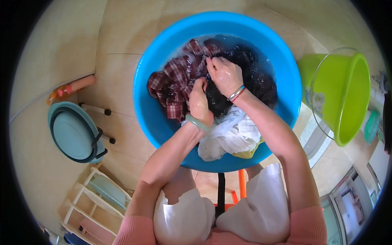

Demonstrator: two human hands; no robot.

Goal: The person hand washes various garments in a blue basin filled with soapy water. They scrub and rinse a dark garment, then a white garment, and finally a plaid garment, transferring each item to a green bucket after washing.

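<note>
A big blue basin (143,114) holds soapy water and wet clothes. A dark red plaid shirt (175,73) is bunched along its left side. My left hand (199,102), with a pale green bangle at the wrist, is closed on the shirt's right edge. Just up and right of it, my right hand (226,75) is in a fist on the shirt's cloth; its fingertips are partly hidden. Dark cloth (261,77) lies soaked to the right of both hands. White cloth (234,136) is heaped at the near side, under my forearms, with a yellow-green piece beside it.
A lime green bucket (351,102) with a wire handle stands to the right. On the left are a folded pale blue basin (73,134) and an orange-pink bottle (81,83). A cream rack (87,196) stands at lower left. An orange stool frame (242,185) shows between my knees.
</note>
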